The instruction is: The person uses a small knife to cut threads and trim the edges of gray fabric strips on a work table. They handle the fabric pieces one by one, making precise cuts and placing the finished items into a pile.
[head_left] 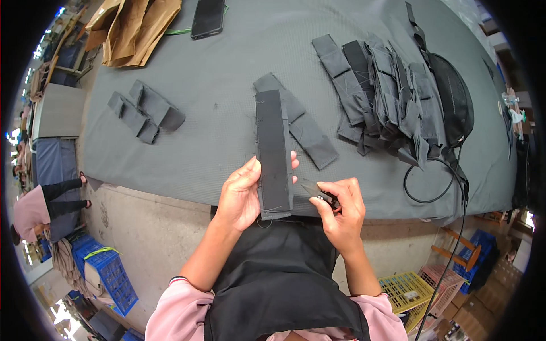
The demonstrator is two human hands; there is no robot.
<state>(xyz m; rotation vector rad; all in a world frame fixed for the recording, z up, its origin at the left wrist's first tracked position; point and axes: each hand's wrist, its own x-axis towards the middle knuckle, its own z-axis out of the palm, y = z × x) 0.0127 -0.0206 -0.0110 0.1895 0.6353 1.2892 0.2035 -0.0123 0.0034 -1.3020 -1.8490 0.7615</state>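
My left hand (243,193) grips a long dark grey fabric strip (272,153) by its lower part, thumb on the near edge and fingertips showing past the far edge. Loose threads hang from the strip's sides and lower end. In my right hand (346,213) is a small pair of thread snips (323,194), their pointed blades aimed at the strip's right edge but apart from it. Just beyond the held strip, another grey fabric piece (313,139) lies slantwise on the table.
A pile of grey strips (381,85) lies at right, beside a black bag (452,96) and a looped black cable (409,187). Two folded pieces (136,116) rest at left. Brown paper (133,34) and a phone (208,18) lie at the back of the grey-covered table (210,153).
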